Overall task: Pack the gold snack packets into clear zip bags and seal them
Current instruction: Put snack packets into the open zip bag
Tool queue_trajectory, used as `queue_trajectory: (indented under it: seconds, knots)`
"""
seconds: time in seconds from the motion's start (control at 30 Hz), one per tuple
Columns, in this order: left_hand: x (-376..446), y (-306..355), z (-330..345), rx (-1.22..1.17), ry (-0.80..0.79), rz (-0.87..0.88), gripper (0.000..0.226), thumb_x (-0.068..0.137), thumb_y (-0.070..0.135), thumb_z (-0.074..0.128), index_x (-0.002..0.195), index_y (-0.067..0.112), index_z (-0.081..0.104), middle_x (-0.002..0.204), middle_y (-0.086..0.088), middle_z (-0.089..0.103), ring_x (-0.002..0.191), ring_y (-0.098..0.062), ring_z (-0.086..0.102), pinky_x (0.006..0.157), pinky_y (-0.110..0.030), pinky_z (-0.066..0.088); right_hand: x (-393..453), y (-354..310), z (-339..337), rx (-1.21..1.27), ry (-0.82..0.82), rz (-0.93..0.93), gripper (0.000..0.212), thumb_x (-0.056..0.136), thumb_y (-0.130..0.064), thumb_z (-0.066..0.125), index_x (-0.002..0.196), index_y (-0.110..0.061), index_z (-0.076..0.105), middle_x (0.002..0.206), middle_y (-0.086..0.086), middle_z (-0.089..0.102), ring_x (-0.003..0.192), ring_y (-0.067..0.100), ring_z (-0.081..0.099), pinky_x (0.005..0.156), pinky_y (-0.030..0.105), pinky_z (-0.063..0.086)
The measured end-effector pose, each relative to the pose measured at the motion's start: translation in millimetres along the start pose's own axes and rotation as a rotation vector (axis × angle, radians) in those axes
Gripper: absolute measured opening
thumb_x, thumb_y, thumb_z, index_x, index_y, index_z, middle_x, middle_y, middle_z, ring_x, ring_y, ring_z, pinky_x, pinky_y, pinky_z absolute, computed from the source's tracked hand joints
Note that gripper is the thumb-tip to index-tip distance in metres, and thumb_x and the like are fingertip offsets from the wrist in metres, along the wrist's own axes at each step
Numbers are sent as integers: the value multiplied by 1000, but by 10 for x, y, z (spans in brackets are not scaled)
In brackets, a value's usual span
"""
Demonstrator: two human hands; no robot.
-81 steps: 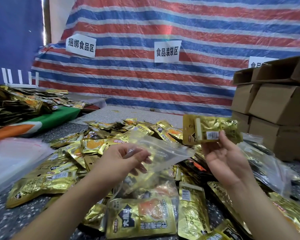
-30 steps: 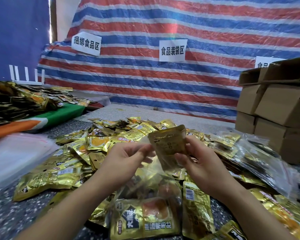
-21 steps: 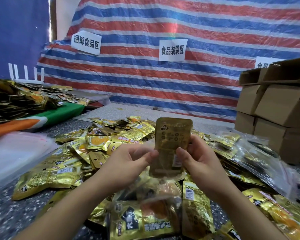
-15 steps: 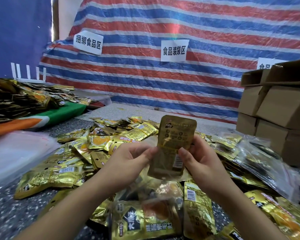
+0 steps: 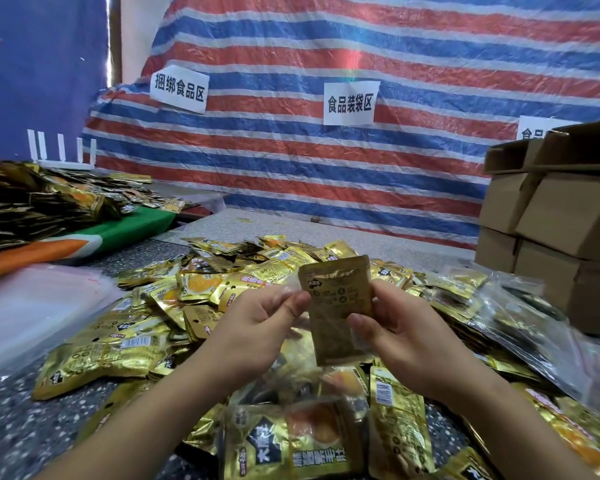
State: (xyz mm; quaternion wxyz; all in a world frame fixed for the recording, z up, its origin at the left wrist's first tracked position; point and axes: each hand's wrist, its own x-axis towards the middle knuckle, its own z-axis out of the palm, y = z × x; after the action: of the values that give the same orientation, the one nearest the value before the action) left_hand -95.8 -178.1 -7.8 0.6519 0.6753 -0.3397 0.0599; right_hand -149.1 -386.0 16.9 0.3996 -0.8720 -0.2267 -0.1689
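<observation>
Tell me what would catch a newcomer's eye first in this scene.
Probably the gold snack packet held upright at the centre, pinched between the left hand and the right hand and partly inside a clear zip bag. Next, the heap of gold packets spread over the speckled table beneath. Behind stands a red, white and blue striped tarp with paper signs, and cardboard boxes are stacked at right.
</observation>
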Motion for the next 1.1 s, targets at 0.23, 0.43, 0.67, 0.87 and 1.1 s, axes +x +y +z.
queue_trajectory:
  seconds: [0.23,0.43,0.67,0.87,1.1]
  knots:
    - [-8,1,51,6,-41,9,20,82,36,58,76,28,75,76,4,75,69,-7,68,63,-22,54,-12,-79,-19,-153,-134,5,11,92,-34,55,100,-36,61,90,-18,68,85,3,64,71,24,51]
    - [-42,32,31,111,-55,48,27,79,45,65,78,20,72,65,-4,64,59,-17,54,60,-32,48,0,-154,11,-332,-208,89,5,96,-37,57,96,-32,58,83,-8,65,77,15,61,72,47,54]
    - [-50,84,34,120,34,37,39,78,46,73,80,7,70,77,-27,64,77,-47,62,71,-62,53,8,-327,56,-631,-120,82,33,93,-47,60,67,-29,49,61,-6,52,54,8,45,52,28,36]
    - [-62,108,73,100,10,21,35,73,45,67,81,11,70,75,-27,62,74,-47,62,66,-60,55,-17,-382,82,-853,-205,33,34,100,-53,41,78,-28,49,75,-5,53,68,13,53,60,33,40]
    - [-12,143,10,-170,154,-59,23,78,37,61,87,20,75,75,-8,74,67,-19,73,53,-28,57,2,-281,28,-492,295,-251,54,101,-48,31,68,-16,60,62,-8,54,56,8,48,52,29,41]
